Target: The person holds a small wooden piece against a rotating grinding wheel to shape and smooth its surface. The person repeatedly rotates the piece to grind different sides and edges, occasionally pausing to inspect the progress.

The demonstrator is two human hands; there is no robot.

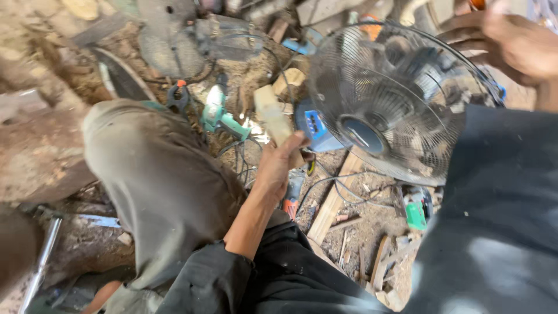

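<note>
My left hand (278, 166) reaches forward from a black sleeve and grips a pale wooden block (271, 110) by its lower end, holding it upright over the dirt floor. At the top right, my right hand (514, 42) is blurred, its fingers curled over the upper rim of a fan (395, 99) with a dark wire guard. The fan stands tilted just right of the block, with its blue hub facing me. A blue box (314, 125) sits between the block and the fan.
My knee in grey trousers (154, 174) fills the left middle. A green power tool (222, 116) and pliers (178, 96) lie beyond it. A wooden plank (334, 200), cables, wood scraps and a small green item (415, 215) lie under the fan. A metal tube (40, 264) is at the lower left.
</note>
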